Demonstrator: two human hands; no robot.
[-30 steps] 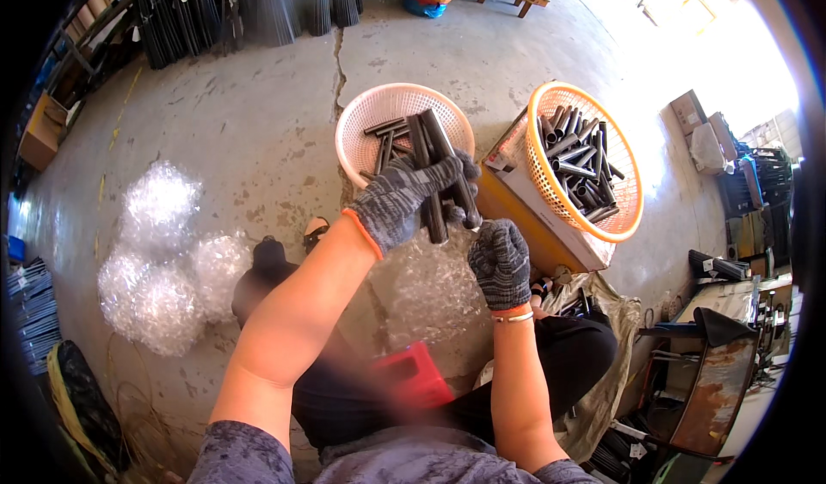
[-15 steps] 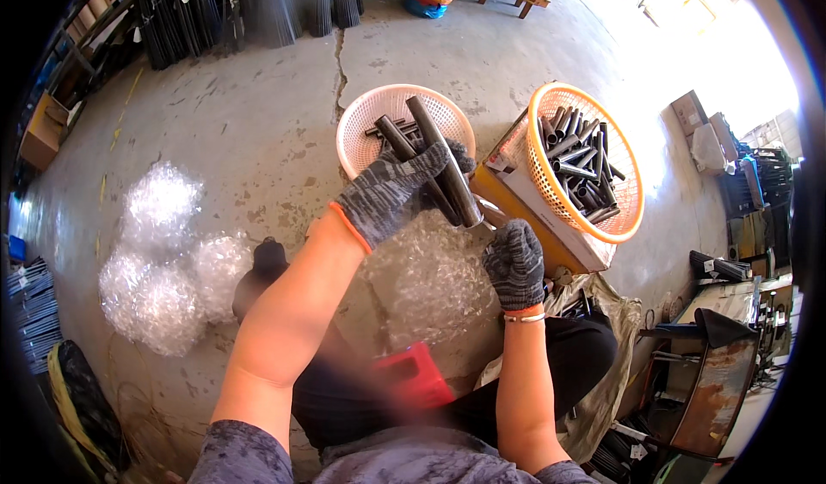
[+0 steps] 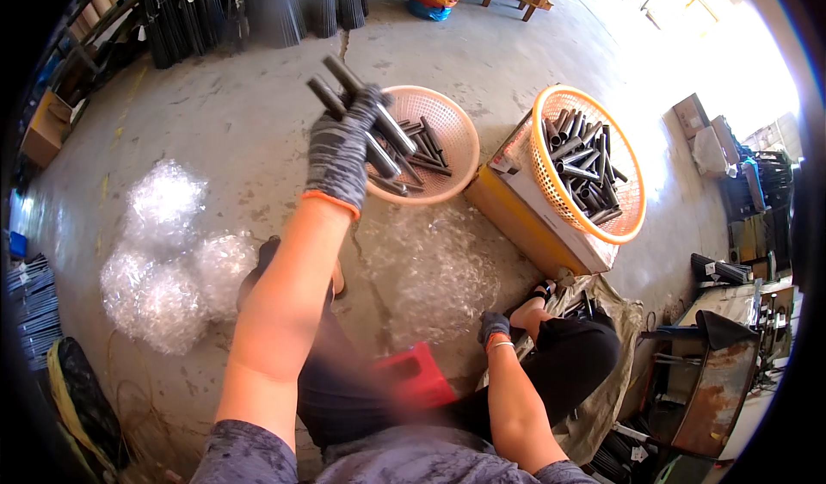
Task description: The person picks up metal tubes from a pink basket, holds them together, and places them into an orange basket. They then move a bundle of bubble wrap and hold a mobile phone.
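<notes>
My left hand (image 3: 337, 150), in a grey knit glove with an orange cuff, is closed round two dark metal tubes (image 3: 397, 135). They lie side by side and slant across my palm, above the left rim of a pale pink plastic basket (image 3: 465, 170). Inside that basket are several dark tubes (image 3: 429, 141). My right hand (image 3: 493, 327), gloved alike, is low beside my right knee, close to my sandalled foot (image 3: 535, 302). Its fingers are too small and dark to make out. Crumpled clear plastic shavings (image 3: 434, 269) lie on the floor between my arms.
An orange basket (image 3: 638, 193) full of short dark tubes rests tilted on a cardboard box (image 3: 538, 217) at the right. Clear plastic balls (image 3: 159, 269) lie at the left. A red plastic piece (image 3: 419, 375) is between my legs. Bundled rods (image 3: 189, 19) stand far left.
My left hand has swung left and away from me with the two tubes, uncovering more of the pink basket. My right hand has dropped back toward my knee.
</notes>
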